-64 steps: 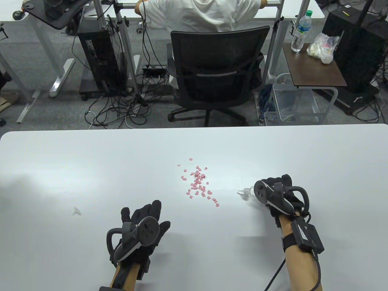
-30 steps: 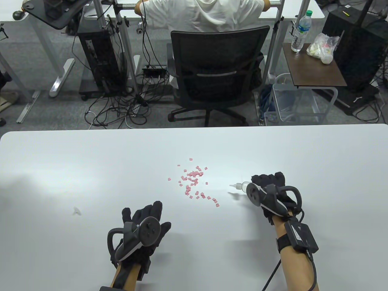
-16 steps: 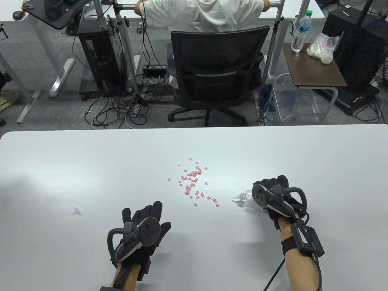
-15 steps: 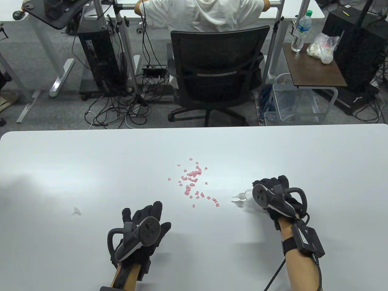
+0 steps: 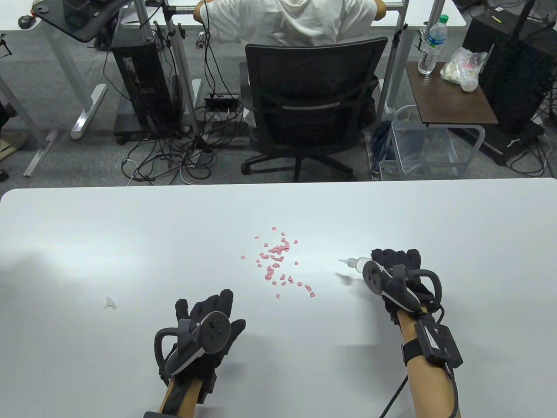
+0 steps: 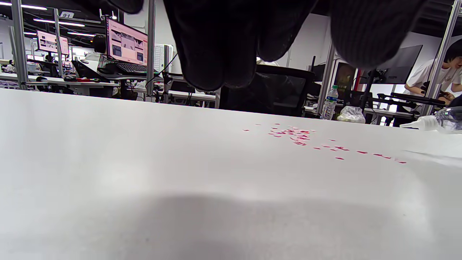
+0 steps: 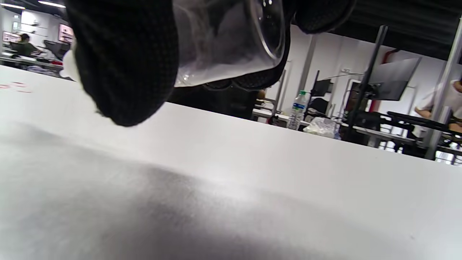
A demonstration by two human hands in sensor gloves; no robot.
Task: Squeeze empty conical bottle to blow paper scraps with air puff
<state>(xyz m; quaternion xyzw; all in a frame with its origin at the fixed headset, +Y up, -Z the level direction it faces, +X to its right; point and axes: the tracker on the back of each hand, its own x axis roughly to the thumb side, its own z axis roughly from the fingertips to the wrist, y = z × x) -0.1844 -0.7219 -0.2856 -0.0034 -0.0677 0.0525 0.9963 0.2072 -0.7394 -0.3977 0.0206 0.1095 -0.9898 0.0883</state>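
I am holding the clear conical plastic bottle (image 5: 357,263) in my right hand (image 5: 398,276), grip wrapped round its body, nozzle aiming left at the pink paper scraps (image 5: 278,261) on the white table (image 5: 130,244), while my left hand (image 5: 204,335), grip empty with fingers spread, is resting clear of the airflow.

Behind the white bench (image 5: 130,244) stands a black mesh office chair (image 5: 311,102), with a person in a white shirt (image 5: 287,19) seated beyond it, back to the camera. To the right, a small brown side table (image 5: 452,109) carries a clear water bottle (image 5: 433,45) with a green cap and, beside it, a crumpled plastic bag (image 5: 463,69). A tangle of black cables (image 5: 169,159) lies on the grey floor at left, near a dark computer tower (image 5: 141,82).
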